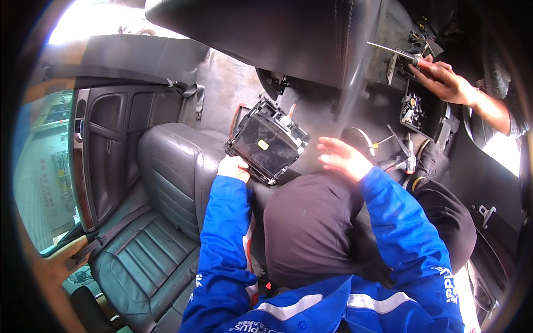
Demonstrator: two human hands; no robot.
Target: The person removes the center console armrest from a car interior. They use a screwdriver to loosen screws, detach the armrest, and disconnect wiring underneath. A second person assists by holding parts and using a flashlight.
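My left hand [233,168] grips the lower left edge of a black plastic box-like car part [256,157]. The part is tilted, has a small yellow-green sticker on its face, and shows brackets and fittings along its upper edge. Only some fingers of that hand are visible; the others are hidden by the part. To the right of the part, above my knee, my right hand [348,160] is held out with its fingers apart. Nothing is in it, and a gap separates it from the part.
At the upper right another person's hand [451,84] holds a screwdriver [413,57] over an opened console [412,108] with exposed parts. Hand tools [409,158] lie to the right of my right hand. Black leather seats [166,172] stand at the left, and a seat back [266,33] overhangs ahead.
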